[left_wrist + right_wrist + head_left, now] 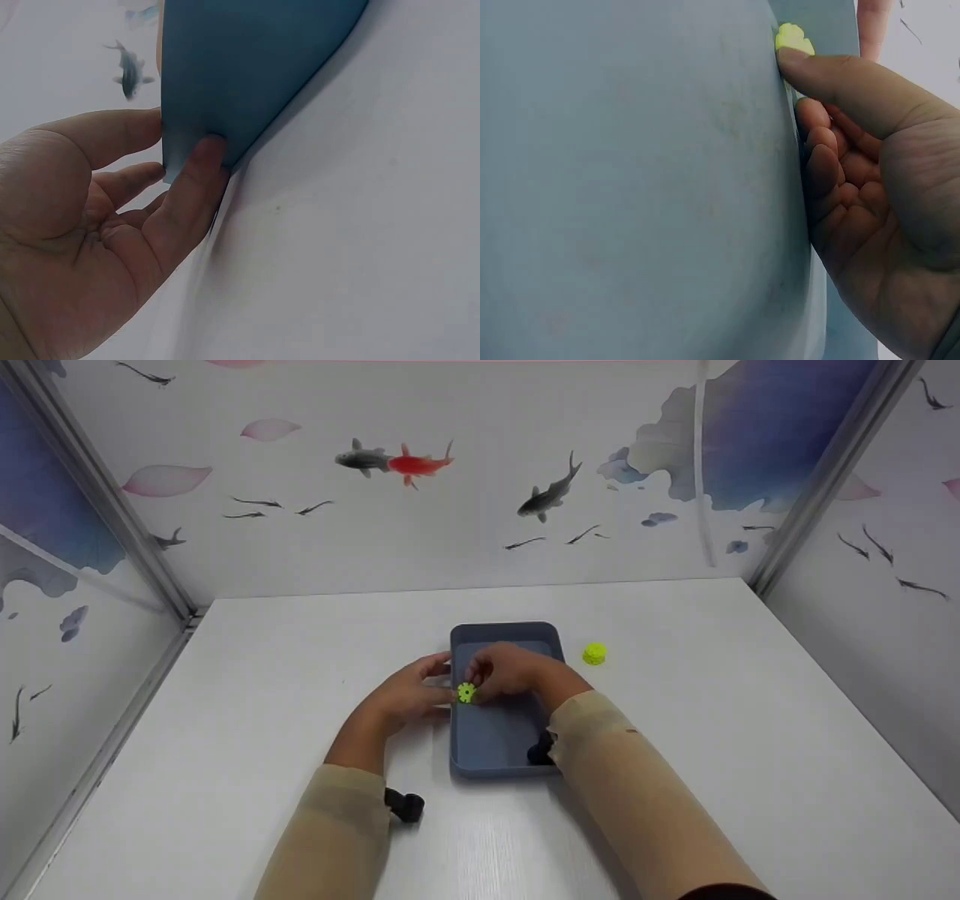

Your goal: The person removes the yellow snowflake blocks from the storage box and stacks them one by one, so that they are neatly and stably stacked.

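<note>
A small yellow-green notched plastic disc (466, 692) with a hole in its middle shows over the left part of a blue-grey rectangular tray (495, 746). My right hand (510, 669) pinches the disc; its thumb lies across the disc (793, 37) in the right wrist view, and the other fingers curl beneath. At the tray's left side is my left hand (405, 694). In the left wrist view its loosely extended fingers (196, 169) touch the outer wall (247, 60), with the thumb at the wall's edge.
A bumpy, rounded yellow-green piece (594, 653) sits on the white table (705, 720) just right of the tray. Printed panels with fish (420, 465) enclose the table at the back and sides. Both wrists wear black camera mounts (406, 807).
</note>
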